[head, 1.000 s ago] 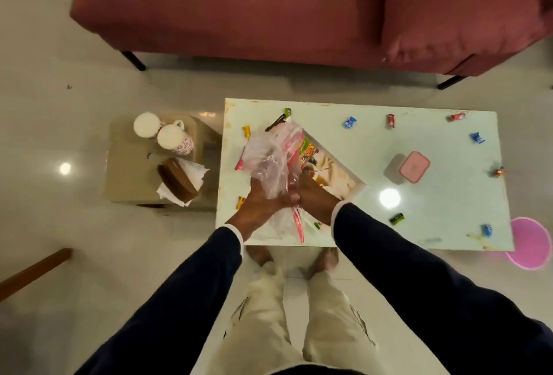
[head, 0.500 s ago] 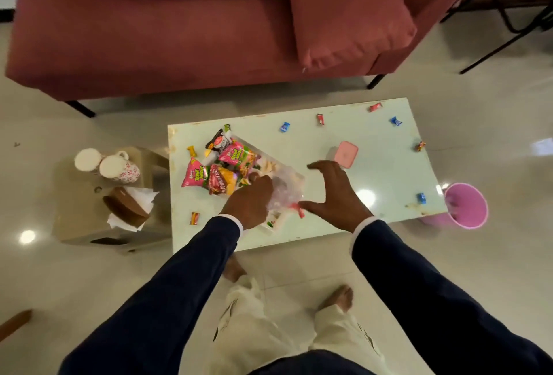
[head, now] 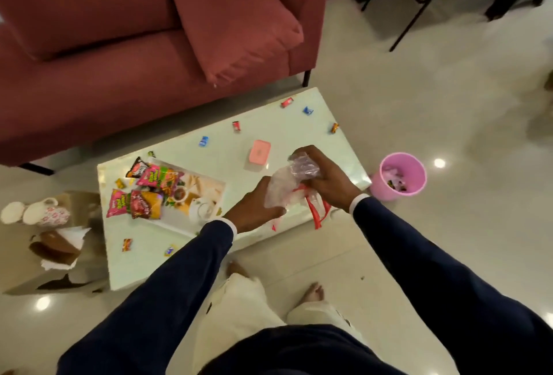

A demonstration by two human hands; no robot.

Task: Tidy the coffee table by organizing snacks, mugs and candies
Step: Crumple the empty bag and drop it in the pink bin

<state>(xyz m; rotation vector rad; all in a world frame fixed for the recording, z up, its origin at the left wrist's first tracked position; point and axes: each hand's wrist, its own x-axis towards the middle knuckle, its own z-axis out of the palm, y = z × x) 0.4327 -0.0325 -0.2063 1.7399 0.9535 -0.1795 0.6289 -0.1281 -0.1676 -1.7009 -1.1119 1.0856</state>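
Observation:
Both my hands hold a crumpled clear plastic bag [head: 284, 189] with red handles over the right front of the pale coffee table [head: 143, 261]. My left hand [head: 254, 210] grips its lower part, my right hand [head: 326, 177] its upper part. Several snack packets [head: 143, 192] lie on a printed tray [head: 206, 192] at the table's left. Small wrapped candies are scattered over the table, among them a blue candy [head: 203, 141] and a red candy [head: 236, 126]. A pink lidded box [head: 260, 151] sits mid-table. Two white mugs [head: 39, 211] stand on a low side stool at left.
A pink bin [head: 401, 177] with wrappers in it stands on the floor off the table's right end. A red sofa [head: 119, 45] runs behind the table. On the side stool [head: 18, 273] lies a brown holder with tissues [head: 57, 246]. My bare feet are below the table edge.
The snack packets have come out of the bag onto the tray. Both hands have carried the now emptied, scrunched bag to the right. The camera has swung right, showing the bin.

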